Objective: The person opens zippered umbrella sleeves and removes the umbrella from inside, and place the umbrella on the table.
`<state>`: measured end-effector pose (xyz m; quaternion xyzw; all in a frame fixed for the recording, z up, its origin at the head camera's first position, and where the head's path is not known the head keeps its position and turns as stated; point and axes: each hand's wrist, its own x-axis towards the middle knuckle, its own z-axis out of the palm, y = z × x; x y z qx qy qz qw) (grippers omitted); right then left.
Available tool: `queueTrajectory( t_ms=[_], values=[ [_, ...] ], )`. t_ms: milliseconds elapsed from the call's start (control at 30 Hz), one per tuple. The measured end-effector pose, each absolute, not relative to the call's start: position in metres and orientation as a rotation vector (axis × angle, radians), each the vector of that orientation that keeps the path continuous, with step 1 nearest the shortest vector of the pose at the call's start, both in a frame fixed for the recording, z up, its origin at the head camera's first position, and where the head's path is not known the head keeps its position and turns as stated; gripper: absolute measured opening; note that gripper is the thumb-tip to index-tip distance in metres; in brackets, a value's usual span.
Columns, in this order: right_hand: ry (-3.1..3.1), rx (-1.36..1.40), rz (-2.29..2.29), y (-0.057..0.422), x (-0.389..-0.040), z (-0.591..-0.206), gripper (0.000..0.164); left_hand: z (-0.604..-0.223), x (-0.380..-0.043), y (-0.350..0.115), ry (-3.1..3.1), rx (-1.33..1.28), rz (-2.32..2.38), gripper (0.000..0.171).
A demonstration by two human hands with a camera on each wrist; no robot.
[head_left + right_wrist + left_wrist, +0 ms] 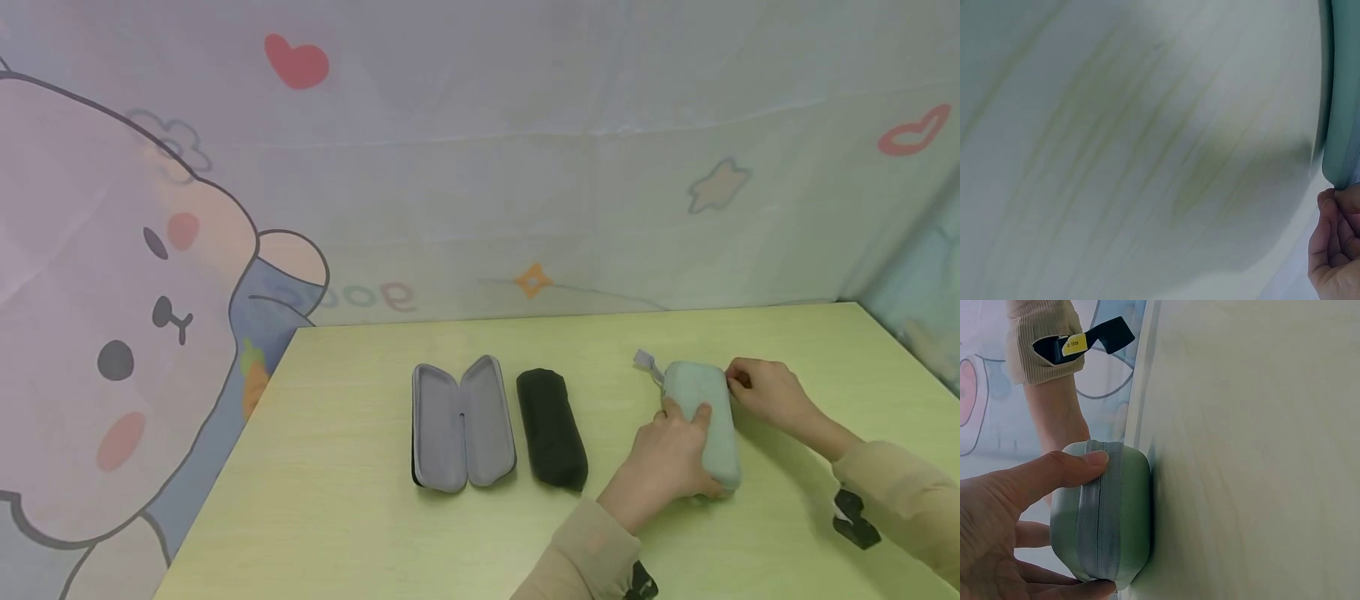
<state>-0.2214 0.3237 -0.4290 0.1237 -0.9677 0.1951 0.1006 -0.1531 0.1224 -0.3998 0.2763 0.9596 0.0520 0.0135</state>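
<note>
A mint-green zip case point(701, 417) lies on the table, closed, with a grey zipper band point(1099, 519) around its side. My left hand point(671, 454) grips it across the top and near end; in the left wrist view the thumb lies over the zipper band and the other fingers reach round the opposite side. At the case's far right corner my right hand point(768, 392) has its fingertips pinched together right at the zipper line, as the right wrist view also shows. The zipper pull itself is hidden by those fingers. From the far left corner sticks out a grey fabric loop point(647, 362).
Left of the green case lies a black oblong pouch point(552, 429). Beside that, an opened case point(487, 425) with grey lining is spread flat on the light wood table point(337, 500). A printed cloth backdrop point(480, 167) hangs behind the table's far edge.
</note>
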Motion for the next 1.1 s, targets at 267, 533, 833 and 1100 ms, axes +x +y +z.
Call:
queueTrajectory(
  t_ms=[267, 533, 833, 1100],
  values=[
    [-2.848, 0.379, 0.554, 0.325, -0.22, -0.429, 0.006, -0.4, -0.154, 0.122, 2.996, 0.857, 0.155, 0.1],
    [-2.837, 0.403, 0.542, 0.325, -0.215, -0.43, 0.007, -0.404, -0.155, 0.124, 2.991, 0.848, 0.163, 0.101],
    [-2.803, 0.451, 0.514, 0.326, -0.211, -0.43, 0.006, -0.403, -0.155, 0.124, 2.994, 0.849, 0.164, 0.101],
    [-2.787, 0.481, 0.494, 0.327, -0.209, -0.431, 0.005, -0.403, -0.154, 0.124, 2.992, 0.844, 0.141, 0.101]
  ],
)
